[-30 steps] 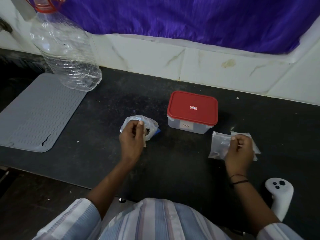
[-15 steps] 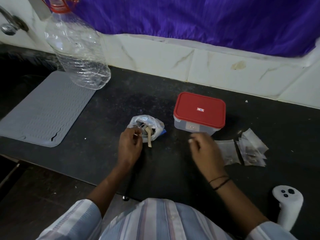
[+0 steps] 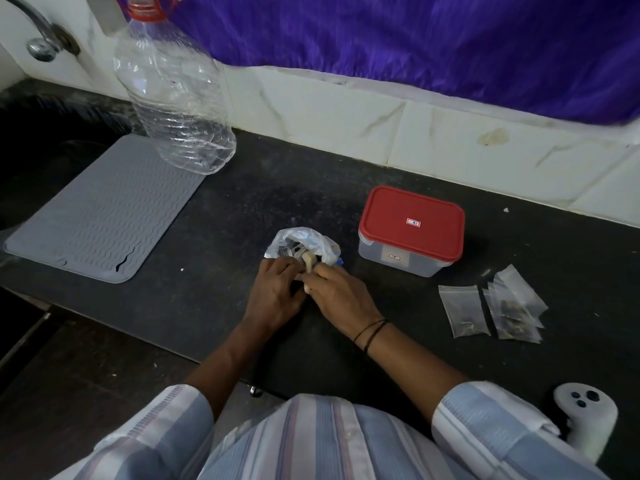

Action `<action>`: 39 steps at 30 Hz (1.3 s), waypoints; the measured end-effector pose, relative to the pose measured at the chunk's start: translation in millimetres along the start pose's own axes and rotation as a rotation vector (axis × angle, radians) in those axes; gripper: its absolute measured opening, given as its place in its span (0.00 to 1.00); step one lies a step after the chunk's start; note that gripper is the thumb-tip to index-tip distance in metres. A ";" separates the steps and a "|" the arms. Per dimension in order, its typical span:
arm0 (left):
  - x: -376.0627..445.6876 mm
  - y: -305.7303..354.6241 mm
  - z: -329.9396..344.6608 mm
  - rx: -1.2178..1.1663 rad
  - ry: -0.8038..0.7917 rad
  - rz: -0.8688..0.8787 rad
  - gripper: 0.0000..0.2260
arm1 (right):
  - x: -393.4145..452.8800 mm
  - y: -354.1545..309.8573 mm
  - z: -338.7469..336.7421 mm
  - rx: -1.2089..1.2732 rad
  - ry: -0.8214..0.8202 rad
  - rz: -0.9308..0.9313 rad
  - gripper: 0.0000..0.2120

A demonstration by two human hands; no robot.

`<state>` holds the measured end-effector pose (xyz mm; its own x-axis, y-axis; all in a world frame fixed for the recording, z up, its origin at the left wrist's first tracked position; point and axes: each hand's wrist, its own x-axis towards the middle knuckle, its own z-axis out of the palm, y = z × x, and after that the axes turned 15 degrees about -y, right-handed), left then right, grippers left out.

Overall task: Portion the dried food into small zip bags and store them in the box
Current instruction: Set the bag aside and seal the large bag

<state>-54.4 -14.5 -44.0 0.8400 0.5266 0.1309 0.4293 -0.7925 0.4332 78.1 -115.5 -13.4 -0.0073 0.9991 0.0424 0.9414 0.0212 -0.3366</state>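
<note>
1. Moving across from the small zip bags [image 3: 491, 308], the right hand [image 3: 337, 294] now meets the left hand [image 3: 277, 292] at the mouth of the crumpled plastic bag of dried food [image 3: 300, 244]; half a second ago it was in mid-reach below the box.
2. Right-hand fingers curl around a pale, stick-like piece of dried food [image 3: 308, 262] at the bag's opening; left-hand fingers are curled at the bag's near edge, though whether they pinch the plastic cannot be told.
3. Judging by this, the step in hand is drawing a portion from the supply bag; the next move calls for carrying it right to an unfilled zip bag and opening that bag's seal.
4. Just right of the food bag stands the red-lidded box [image 3: 411, 229], lid on; it must be opened before anything is stored.
5. Zip bags lie flat right of the box, some holding dark bits.
6. Farther off sit a grey ribbed mat [image 3: 104, 209], a clear plastic bottle [image 3: 173, 95] and a white controller [image 3: 585, 415].
</note>
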 end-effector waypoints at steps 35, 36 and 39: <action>10.9 20.7 -17.4 0.156 0.185 0.236 0.17 | -9.6 -6.4 -2.7 1.314 0.184 0.786 0.11; 9.9 20.3 -18.0 0.162 0.177 0.265 0.18 | -10.1 -7.4 -2.6 1.301 0.191 0.794 0.11; 5.9 17.2 -19.6 0.148 0.163 0.305 0.18 | -12.7 -11.2 -3.4 1.256 0.252 0.788 0.12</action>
<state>-48.6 -19.0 -18.3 0.8778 0.2918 0.3799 0.2204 -0.9502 0.2204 68.8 -128.5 -6.9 0.5282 0.7401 -0.4162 -0.2178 -0.3557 -0.9089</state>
